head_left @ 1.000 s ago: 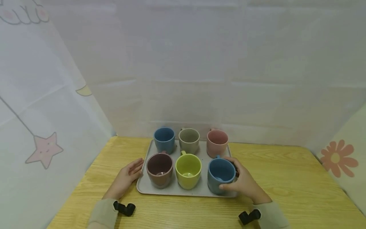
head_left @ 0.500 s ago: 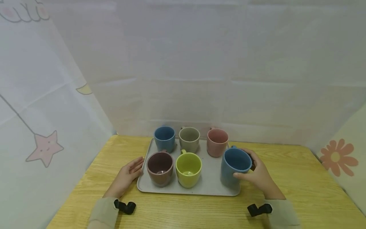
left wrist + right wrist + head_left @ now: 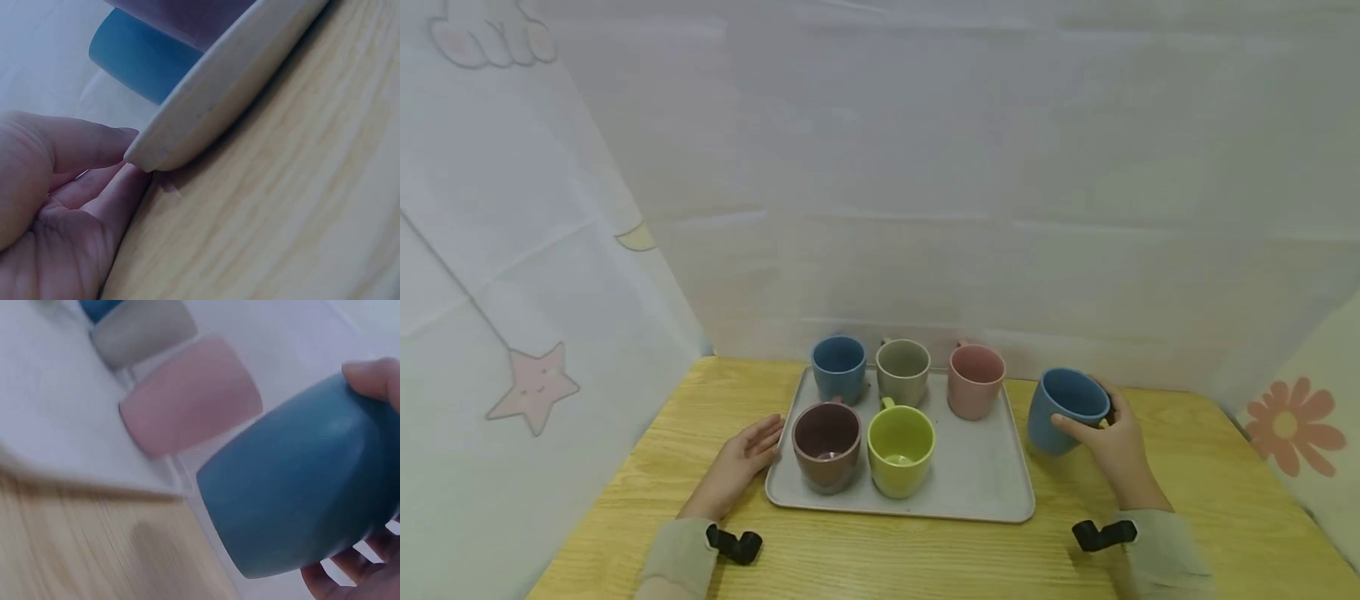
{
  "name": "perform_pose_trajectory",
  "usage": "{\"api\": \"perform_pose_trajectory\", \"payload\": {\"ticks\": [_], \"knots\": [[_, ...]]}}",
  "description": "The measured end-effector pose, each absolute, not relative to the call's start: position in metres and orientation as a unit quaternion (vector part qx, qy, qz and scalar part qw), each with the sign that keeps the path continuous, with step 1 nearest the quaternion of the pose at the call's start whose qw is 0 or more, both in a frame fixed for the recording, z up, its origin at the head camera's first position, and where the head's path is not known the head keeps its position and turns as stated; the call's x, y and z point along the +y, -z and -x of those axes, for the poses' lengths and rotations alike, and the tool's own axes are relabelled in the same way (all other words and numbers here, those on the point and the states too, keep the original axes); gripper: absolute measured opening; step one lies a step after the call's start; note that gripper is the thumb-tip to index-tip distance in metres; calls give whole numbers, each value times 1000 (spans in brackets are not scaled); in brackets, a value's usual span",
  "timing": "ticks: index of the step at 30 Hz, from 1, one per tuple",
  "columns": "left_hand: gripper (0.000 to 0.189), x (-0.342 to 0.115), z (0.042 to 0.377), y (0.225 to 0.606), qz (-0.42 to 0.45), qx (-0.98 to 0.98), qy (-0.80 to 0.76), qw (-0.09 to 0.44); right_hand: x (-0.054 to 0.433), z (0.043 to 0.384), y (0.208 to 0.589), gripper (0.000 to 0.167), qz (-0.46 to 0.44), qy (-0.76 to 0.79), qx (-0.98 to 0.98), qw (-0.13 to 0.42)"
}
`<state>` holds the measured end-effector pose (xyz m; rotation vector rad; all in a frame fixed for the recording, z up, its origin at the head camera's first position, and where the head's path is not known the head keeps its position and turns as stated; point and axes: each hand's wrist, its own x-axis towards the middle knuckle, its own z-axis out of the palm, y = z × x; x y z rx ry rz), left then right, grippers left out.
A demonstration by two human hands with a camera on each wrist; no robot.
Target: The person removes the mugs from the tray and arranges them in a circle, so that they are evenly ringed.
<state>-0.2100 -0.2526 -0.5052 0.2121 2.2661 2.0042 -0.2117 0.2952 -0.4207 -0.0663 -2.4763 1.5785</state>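
My right hand (image 3: 1116, 442) grips a blue mug (image 3: 1060, 417) just right of the tray, thumb on its near side and fingers round the far side. The mug tilts a little; in the right wrist view its smooth wall (image 3: 294, 487) hangs over the wood, above a shadow. At the tray's left edge, my left hand (image 3: 741, 462) lies with fingers extended against the rim. The left wrist view shows its thumb (image 3: 94, 144) right at the rim of the pale tray (image 3: 206, 87), other fingers lower at the edge.
On the grey tray (image 3: 977, 500) stand a brown-purple mug (image 3: 827, 467) and a yellow mug (image 3: 901, 471) in front. Behind them are another blue mug (image 3: 840, 379), a grey-green mug (image 3: 902, 383) and a pink mug (image 3: 975, 392). The wooden table (image 3: 880, 558) backs onto a pale cloth (image 3: 880, 167).
My right hand has lifted the blue mug from the tray's front right corner and carried it right, past the tray's edge. My left hand stays at the rim.
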Motion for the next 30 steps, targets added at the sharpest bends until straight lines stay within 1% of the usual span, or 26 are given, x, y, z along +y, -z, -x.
{"api": "perform_pose_trajectory", "payload": {"ticks": [7, 11, 15, 19, 24, 30], "knots": [[61, -250, 209, 506, -63, 747, -659, 59, 323, 234, 417, 101, 37, -500, -859, 102], [62, -251, 208, 509, -60, 746, -661, 59, 338, 245, 422, 100, 31, -506, -857, 96], [62, -250, 208, 512, -55, 746, -661, 63, 348, 251, 428, 102, 49, -514, -852, 88], [62, -250, 208, 512, -60, 746, -660, 63, 356, 257, 432, 105, 64, -504, -856, 96], [61, -250, 208, 507, -71, 745, -660, 55, 363, 265, 430, 109, 83, -506, -852, 109], [62, -252, 208, 505, -73, 742, -664, 52, 370, 270, 426, 113, 100, -509, -849, 101]]}}
